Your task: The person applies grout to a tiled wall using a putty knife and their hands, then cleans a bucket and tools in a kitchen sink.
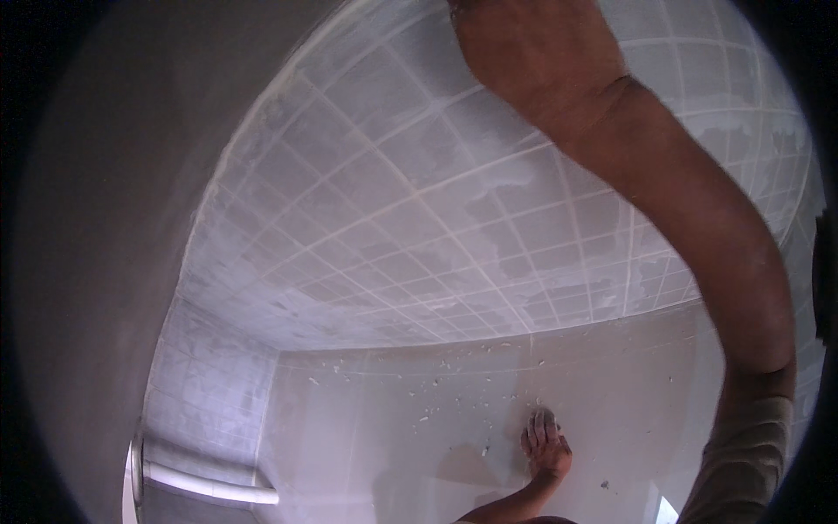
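My right arm (733, 253) rises along the right side of the view, and my right hand (532, 44) is at the top, against or close to a grey tiled surface (419, 236) with pale grout lines and whitish smears; its fingers are out of sight. Low in the middle, my left hand (546, 441), its fingers dusty and spread a little, rests on a smooth pale surface (367, 419) scattered with small crumbs.
A plain dark wall (105, 244) curves along the left, with a rough pale edge beside the tiles. At lower left, a white pipe (214, 485) runs below a lighter tiled section (209, 367). A dark object (820, 275) shows at the far right edge.
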The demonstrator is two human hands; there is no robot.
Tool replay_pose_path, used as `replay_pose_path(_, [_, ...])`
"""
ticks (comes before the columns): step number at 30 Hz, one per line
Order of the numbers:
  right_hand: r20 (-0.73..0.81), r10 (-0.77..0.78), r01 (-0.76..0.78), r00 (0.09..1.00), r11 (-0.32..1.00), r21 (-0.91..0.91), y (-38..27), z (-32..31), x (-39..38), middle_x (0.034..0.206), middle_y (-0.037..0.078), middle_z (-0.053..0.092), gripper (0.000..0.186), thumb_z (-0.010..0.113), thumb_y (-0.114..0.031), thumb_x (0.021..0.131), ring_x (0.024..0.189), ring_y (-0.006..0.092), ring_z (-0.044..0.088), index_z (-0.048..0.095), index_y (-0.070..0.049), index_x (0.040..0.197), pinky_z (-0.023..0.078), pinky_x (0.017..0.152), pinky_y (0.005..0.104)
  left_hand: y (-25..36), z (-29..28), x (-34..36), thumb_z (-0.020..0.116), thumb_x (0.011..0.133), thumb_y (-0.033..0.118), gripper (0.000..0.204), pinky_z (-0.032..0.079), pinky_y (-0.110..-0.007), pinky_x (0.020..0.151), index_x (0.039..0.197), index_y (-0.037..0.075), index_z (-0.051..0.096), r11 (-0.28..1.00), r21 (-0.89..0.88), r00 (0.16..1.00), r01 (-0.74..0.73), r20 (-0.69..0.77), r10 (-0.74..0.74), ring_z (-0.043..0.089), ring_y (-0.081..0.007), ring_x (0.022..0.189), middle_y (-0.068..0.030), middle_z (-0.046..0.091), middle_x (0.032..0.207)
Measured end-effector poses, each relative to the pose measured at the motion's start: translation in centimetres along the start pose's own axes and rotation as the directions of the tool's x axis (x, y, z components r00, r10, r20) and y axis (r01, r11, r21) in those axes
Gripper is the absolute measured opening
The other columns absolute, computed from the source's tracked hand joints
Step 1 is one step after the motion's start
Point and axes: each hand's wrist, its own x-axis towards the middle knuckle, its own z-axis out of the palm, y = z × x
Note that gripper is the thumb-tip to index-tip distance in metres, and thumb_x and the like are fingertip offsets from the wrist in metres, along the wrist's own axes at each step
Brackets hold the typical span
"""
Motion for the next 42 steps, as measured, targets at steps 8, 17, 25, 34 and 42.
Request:
replay_pose_path(8, [-0.218,-0.069,0.074,0.974,0.997,0.014,2.3,2.4,-0.7,0.124,0.019,0.058,0.035,0.047,-0.013,0.096,0.116,0.0287,0.057,0.058,0.006,0.124,0.051,0.093,0.0442,0.3,0.2,0.2,0.054,0.092,0.021,0.063,0.021,-0.057,0.117,0.149,0.005,0.034,1.0,0.013,0.999,0.017,0.039,-0.018,0.028,-0.0371,0.145,-0.0187,0.033,0.153])
replay_pose_path(17, [0.158,-0.068,0.081,0.985,0.994,-0.074,0.3,-0.7,0.1,0.103,0.014,0.063,0.025,0.058,-0.008,0.084,0.105,0.0267,0.062,0.067,0.002,0.105,0.054,0.085,0.0413,-0.3,-0.8,0.1,0.053,0.093,0.02,0.06,0.022,-0.057,0.116,0.148,0.004,0.036,0.999,0.018,0.999,0.026,0.03,-0.026,0.029,-0.0374,0.144,-0.0202,0.034,0.152])
replay_pose_path(25, [-0.327,-0.233,0.305,0.916,0.934,0.186,3.3,2.6,-0.7,0.108,0.013,0.061,0.027,0.055,-0.009,0.087,0.109,0.0319,0.055,0.064,0.001,0.11,0.045,0.098,0.0437,0.2,-0.1,0.2,0.054,0.092,0.02,0.06,0.022,-0.056,0.116,0.147,0.004,0.035,1.0,0.012,0.999,0.015,0.039,-0.016,0.03,-0.0375,0.143,-0.0201,0.035,0.151])
replay_pose_path(34, [-0.133,-0.059,0.082,0.989,0.982,0.171,1.9,2.7,-0.4,0.12,0.017,0.056,0.039,0.05,-0.01,0.089,0.114,0.0321,0.051,0.059,0.002,0.125,0.047,0.096,0.0496,-0.1,0.3,0.0,0.057,0.091,0.023,0.059,0.02,-0.058,0.117,0.144,0.005,0.039,0.999,-0.007,0.997,0.044,0.059,-0.043,0.024,-0.0363,0.147,-0.0167,0.033,0.154])
replay_pose_path(42, [-0.111,0.031,-0.011,0.993,0.984,0.177,1.5,3.8,0.4,0.132,0.019,0.059,0.041,0.047,-0.009,0.093,0.123,0.0375,0.053,0.058,0.001,0.131,0.046,0.102,0.0509,0.1,-0.4,0.1,0.055,0.091,0.019,0.061,0.02,-0.057,0.117,0.147,0.005,0.034,0.999,-0.018,0.999,0.026,0.044,-0.025,0.027,-0.0367,0.145,-0.0182,0.033,0.153])
